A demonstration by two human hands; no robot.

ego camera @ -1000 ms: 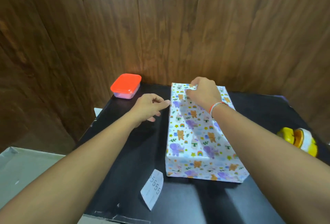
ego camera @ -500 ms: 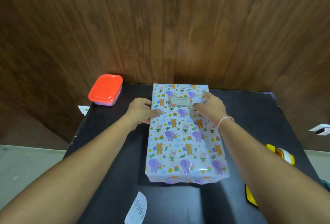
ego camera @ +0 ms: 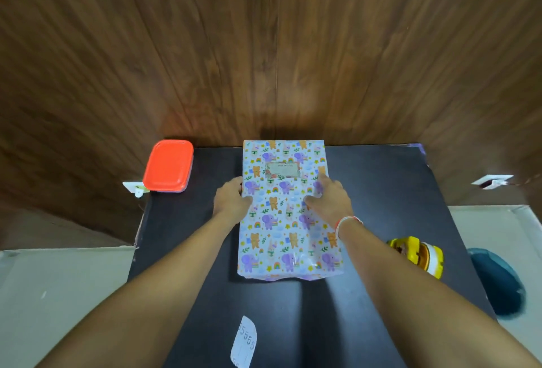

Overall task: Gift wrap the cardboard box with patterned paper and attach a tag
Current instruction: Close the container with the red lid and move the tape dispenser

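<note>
A dark wood-panel wall (ego camera: 264,44) backs a black counter (ego camera: 381,206), pale floor showing on both sides. The wrapped box (ego camera: 289,229), in paper printed with elephants and bears, lies flat at the middle of the counter, its far end against the back edge. The left hand (ego camera: 231,202) rests against the box's left side, fingers loosely curled and holding nothing; the right hand (ego camera: 330,197) lies flat and open on top, forefinger pointing toward the tag (ego camera: 282,168) stuck near the far end. Wrapping and tagging look finished; what remains is probably a final press on the tag and a check of the seams. A red-lidded tub (ego camera: 168,165) sits at the back-left corner, a yellow tape dispenser (ego camera: 416,256) near the right edge, and a numbered paper slip (ego camera: 244,341) by the front edge.
</note>
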